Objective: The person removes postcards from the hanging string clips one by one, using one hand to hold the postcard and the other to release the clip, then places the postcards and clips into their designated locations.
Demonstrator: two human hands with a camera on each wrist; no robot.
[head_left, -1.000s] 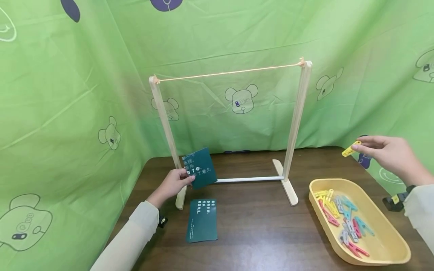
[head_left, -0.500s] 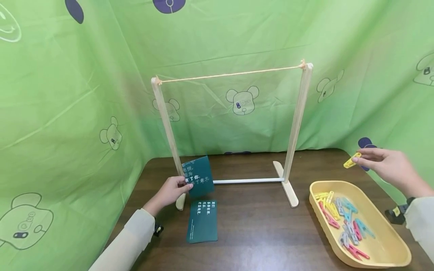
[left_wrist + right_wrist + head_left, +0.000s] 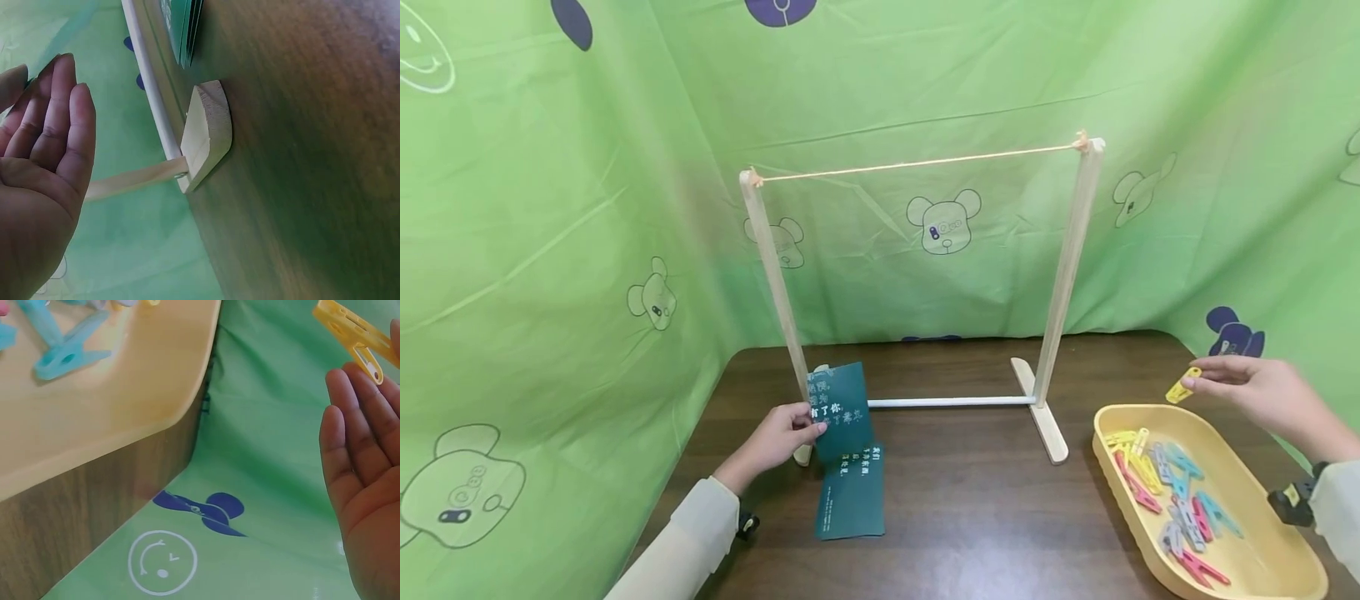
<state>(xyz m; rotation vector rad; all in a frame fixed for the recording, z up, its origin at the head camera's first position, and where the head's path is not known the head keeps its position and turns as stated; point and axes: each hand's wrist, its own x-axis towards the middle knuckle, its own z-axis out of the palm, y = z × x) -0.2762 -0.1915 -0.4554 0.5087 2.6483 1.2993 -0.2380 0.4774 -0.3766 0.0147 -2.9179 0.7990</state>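
Observation:
A dark green card (image 3: 842, 404) with white lettering is pinched at its left edge by my left hand (image 3: 777, 437), in front of the frame's left post. Its lower part overlaps, from this view, a stack of similar cards (image 3: 852, 504) lying on the table. On the far right, my right hand (image 3: 1262, 393) pinches a yellow clothespin (image 3: 1183, 386) above the back of the tray. The right wrist view shows that clothespin (image 3: 350, 331) between thumb and fingers. In the left wrist view the fingers (image 3: 72, 125) are seen from the palm side, and the held card is barely visible.
A wooden frame with a string (image 3: 917, 164) across its top and a white bar (image 3: 951, 402) low down stands on the brown table (image 3: 970, 500). A yellow tray (image 3: 1270, 508) with several coloured clothespins is at right. Green cloth (image 3: 850, 100) hangs behind.
My left hand has lowered the card towards the stack, and the card now stands more upright. My right hand has come down with the clothespin. The head view has shifted slightly.

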